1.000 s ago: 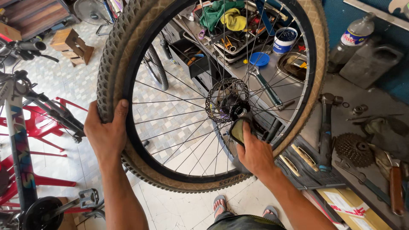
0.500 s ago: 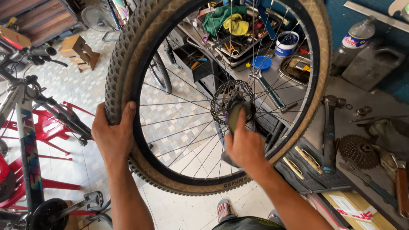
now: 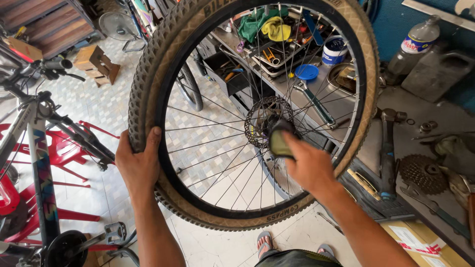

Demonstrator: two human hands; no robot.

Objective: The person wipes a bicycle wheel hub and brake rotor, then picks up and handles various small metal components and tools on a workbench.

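Bike wheel (image 3: 208,148) with tan knobby tyre held upright in the air in front of the person, above the tiled floor (image 3: 99,104), just left of the worktop (image 3: 445,123); upright hold leaves the hub (image 3: 269,126) and brake disc facing the person and reachable. Left hand (image 3: 138,165) clamped over the tyre's left edge, fingers wrapped round the tread, thumb on the sidewall, forearm rising from below; looks like it carries and steadies the wheel. Right hand (image 3: 309,165) closed on a small dark pad or cloth (image 3: 279,142) pressed at the hub, wrist bent inward, arm coming from lower right. On the worktop: hammer (image 3: 388,148), cassette sprocket (image 3: 423,173), wrench (image 3: 311,99), blue lid (image 3: 307,72). Bike frame (image 3: 37,148) at left; sandalled feet below.
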